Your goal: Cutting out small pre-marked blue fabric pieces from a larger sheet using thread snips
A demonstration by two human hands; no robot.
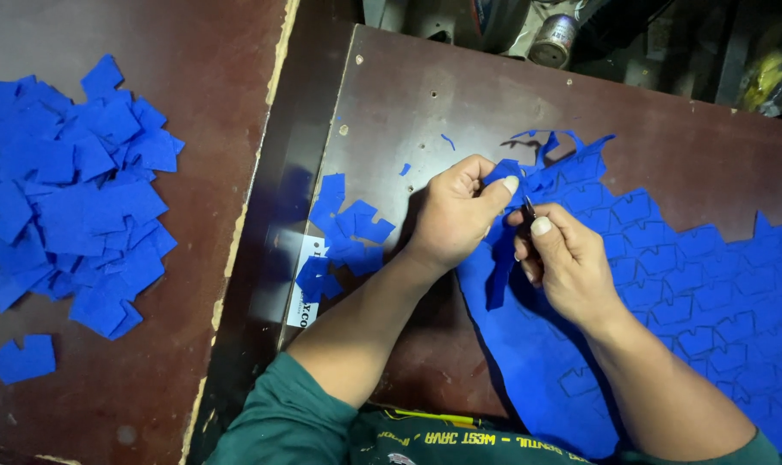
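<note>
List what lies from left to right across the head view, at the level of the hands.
Big pile of cut blue fabric pieces → small cluster of blue pieces → left hand → right hand → large blue fabric sheet marked with outlines.

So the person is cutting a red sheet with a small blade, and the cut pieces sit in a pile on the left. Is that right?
Not quite: the sheet is blue, not red, as the head view shows. The rest holds: the right hand holds a small blade, and the pile lies on the left.
</note>
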